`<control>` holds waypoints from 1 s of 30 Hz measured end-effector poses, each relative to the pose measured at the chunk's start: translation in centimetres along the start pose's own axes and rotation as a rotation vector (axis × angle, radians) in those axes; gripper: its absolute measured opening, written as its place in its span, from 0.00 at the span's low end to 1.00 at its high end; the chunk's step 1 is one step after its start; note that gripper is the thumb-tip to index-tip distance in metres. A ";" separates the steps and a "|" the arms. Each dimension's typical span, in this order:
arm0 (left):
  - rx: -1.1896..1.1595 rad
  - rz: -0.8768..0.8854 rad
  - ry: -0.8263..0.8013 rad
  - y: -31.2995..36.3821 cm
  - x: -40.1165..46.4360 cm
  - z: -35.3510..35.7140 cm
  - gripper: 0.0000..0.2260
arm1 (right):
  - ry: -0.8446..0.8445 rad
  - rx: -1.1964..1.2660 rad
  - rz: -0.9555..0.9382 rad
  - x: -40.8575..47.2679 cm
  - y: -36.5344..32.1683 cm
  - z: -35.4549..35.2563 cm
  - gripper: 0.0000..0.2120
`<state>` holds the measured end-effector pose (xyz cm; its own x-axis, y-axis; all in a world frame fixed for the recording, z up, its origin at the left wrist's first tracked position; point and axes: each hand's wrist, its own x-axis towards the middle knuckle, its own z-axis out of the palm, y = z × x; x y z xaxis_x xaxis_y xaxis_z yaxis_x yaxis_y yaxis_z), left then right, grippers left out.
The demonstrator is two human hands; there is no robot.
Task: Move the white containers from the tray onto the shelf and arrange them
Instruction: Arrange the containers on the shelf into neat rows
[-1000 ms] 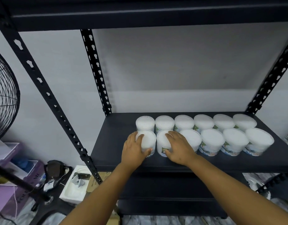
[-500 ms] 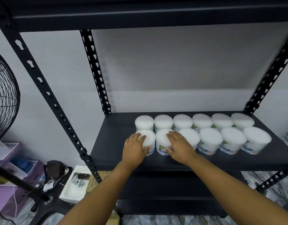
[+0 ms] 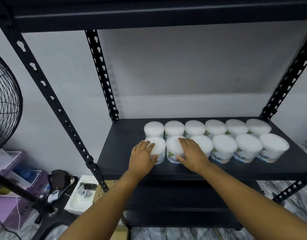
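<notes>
- Since a second ago, both hands have stayed on the same two front-row tubs, and the two rows of white containers have kept their order; only the view has shifted slightly.
- The left hand [image 3: 142, 157] grips the leftmost front container [image 3: 158, 148], fingers curled over its lid and thumb against its near side.
- The right hand [image 3: 192, 153] holds the second front container [image 3: 174, 148], fingers laid across the lid and thumb down its labelled wall.
- The two held tubs stand upright, just beside each other on the black shelf [image 3: 118, 153], between the two hands.
- Beyond the fingertips of both hands runs the back row of containers [image 3: 205, 128], six white lids side by side.
- To the right of the right hand, four more front containers [image 3: 247, 147] stand in line, touching or nearly so; green and blue labels show on their walls, the print too blurred to read.
- To the left of the left hand, a bare stretch of shelf reaches the slotted black upright [image 3: 102, 75].
- Well to the left of the left forearm, a black wire fan guard [image 3: 5, 104] stands over purple boxes [image 3: 9, 201] and a white tray [image 3: 80, 196] on the floor.
</notes>
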<state>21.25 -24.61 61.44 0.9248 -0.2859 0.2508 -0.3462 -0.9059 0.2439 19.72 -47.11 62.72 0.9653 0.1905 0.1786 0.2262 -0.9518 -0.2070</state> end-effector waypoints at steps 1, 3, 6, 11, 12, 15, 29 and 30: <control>0.009 -0.004 0.003 0.1 0.0 -0.1 0.25 | 0.000 0.009 0.001 -0.1 0.0 0.0 0.37; 0.025 -0.015 0.009 0.3 0.1 -0.2 0.26 | -0.002 0.016 -0.008 -0.2 0.1 0.1 0.38; 0.006 -0.014 -0.020 0.3 0.1 -0.1 0.25 | -0.002 -0.005 -0.013 -0.3 0.3 0.1 0.36; -0.042 0.006 -0.037 -0.2 0.2 -0.2 0.24 | 0.019 -0.017 -0.007 -0.1 0.4 0.0 0.36; -0.040 0.011 -0.044 -0.3 0.2 -0.2 0.24 | 0.017 -0.018 -0.007 -0.2 0.4 0.0 0.36; -0.016 0.001 -0.034 -0.2 0.1 -0.1 0.26 | 0.001 -0.006 -0.013 -0.3 0.4 0.2 0.37; -0.032 0.004 -0.051 -0.5 0.1 -0.1 0.26 | 0.005 -0.079 -0.022 -0.1 0.5 0.2 0.30; -0.031 -0.014 -0.035 -0.4 0.0 -0.1 0.28 | -0.007 -0.070 -0.022 -0.2 0.5 0.3 0.31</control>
<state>21.38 -24.21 61.46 0.9344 -0.2842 0.2147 -0.3371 -0.9001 0.2759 19.71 -47.58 62.33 0.9612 0.2128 0.1757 0.2377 -0.9619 -0.1349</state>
